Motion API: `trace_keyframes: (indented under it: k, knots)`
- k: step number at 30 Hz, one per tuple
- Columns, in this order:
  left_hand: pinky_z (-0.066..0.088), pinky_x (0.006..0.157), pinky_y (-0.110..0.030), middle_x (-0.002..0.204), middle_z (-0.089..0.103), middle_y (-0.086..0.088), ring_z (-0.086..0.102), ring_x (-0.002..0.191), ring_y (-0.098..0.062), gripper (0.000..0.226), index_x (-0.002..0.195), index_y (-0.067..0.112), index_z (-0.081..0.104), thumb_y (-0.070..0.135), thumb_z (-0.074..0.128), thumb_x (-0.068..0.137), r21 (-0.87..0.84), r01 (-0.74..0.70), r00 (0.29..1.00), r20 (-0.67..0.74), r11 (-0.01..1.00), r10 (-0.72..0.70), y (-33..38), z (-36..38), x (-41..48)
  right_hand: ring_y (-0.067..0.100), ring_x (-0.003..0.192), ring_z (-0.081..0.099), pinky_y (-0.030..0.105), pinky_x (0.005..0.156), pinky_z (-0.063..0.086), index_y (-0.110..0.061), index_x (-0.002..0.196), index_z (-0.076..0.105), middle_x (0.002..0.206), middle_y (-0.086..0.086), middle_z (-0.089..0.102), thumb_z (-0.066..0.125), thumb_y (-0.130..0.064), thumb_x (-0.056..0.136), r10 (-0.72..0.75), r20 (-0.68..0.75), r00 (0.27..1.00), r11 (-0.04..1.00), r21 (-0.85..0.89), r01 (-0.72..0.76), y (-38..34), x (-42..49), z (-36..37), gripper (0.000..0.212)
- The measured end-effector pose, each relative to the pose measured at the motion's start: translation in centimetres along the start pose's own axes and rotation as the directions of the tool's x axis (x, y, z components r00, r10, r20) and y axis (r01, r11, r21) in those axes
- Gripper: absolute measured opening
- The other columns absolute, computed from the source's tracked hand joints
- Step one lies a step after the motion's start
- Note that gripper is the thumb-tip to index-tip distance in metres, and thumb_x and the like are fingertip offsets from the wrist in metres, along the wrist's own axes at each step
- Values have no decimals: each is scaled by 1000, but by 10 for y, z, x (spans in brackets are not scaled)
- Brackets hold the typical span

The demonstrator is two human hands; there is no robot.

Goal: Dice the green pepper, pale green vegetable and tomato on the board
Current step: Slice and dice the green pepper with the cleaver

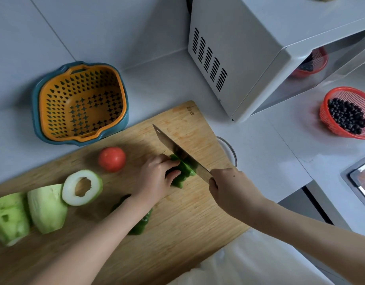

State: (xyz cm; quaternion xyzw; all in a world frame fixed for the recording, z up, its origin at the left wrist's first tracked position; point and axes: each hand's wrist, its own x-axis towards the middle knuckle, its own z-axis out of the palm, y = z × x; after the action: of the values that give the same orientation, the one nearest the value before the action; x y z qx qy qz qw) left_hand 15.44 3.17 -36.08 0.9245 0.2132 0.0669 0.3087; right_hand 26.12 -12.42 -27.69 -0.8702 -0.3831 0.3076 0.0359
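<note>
Rectangular wooden cutting board (pixel 177 223): centre of the frame, long axis lower left to upper right; lower-left end cut off by the frame.
Pale green peeled vegetable (pixel 47 208): three pieces at the left of the board, the rightmost a hollow ring; the leftmost is cropped.
Steel cleaver (pixel 177 149): blade runs upper left to lower right, over the pepper; its handle is hidden in the gripping right hand (pixel 226 186).
Dark green pepper piece (pixel 183 171): mid-board, held under the curled fingers of the left hand (pixel 154 179).
Second pepper piece (pixel 139 227): mostly hidden beneath the forearm.
Round red tomato (pixel 112 159): whole, above the ring.
</note>
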Motion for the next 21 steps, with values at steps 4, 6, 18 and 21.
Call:
trace_keyframes:
  k: [4, 6, 18, 21]
  knots:
    - [51, 71, -34, 97, 66, -6, 59, 88, -25, 28, 108, 17, 71, 21, 73, 80, -17, 12, 1000, -5, 1000, -13, -1, -1, 0, 9, 51, 39, 23, 51, 36, -21, 61, 32, 60, -5, 41, 37, -13, 95, 6, 31, 1000, 1000, 23, -7, -3, 12, -5, 35]
    - [49, 68, -31, 93, 65, -3, 60, 84, -24, 29, 109, 17, 71, 21, 72, 81, -27, 22, 1000, -11, 999, -22, -2, 1, -3, 10, 53, 41, 22, 49, 36, -21, 61, 33, 62, -5, 42, 37, -14, 95, -3, 38, 999, 999, 45, 1, -5, 25, 2, 35]
    - [46, 70, -22, 93, 62, 3, 57, 82, -11, 24, 93, 11, 68, 28, 75, 77, -153, 146, 984, -79, 977, -159, -2, 4, -7, 10, 47, 35, 19, 45, 28, -15, 62, 40, 55, -4, 40, 38, -15, 96, -19, -101, 995, 988, 148, 34, 0, 19, 11, 33]
    - [38, 66, -18, 88, 51, 4, 50, 72, -10, 24, 91, 11, 70, 24, 79, 74, -142, 160, 977, -120, 977, -177, 1, 3, -9, 12, 47, 38, 26, 49, 37, -17, 63, 39, 55, -3, 42, 37, -19, 96, -32, -88, 996, 994, 105, 41, -1, 3, 6, 34]
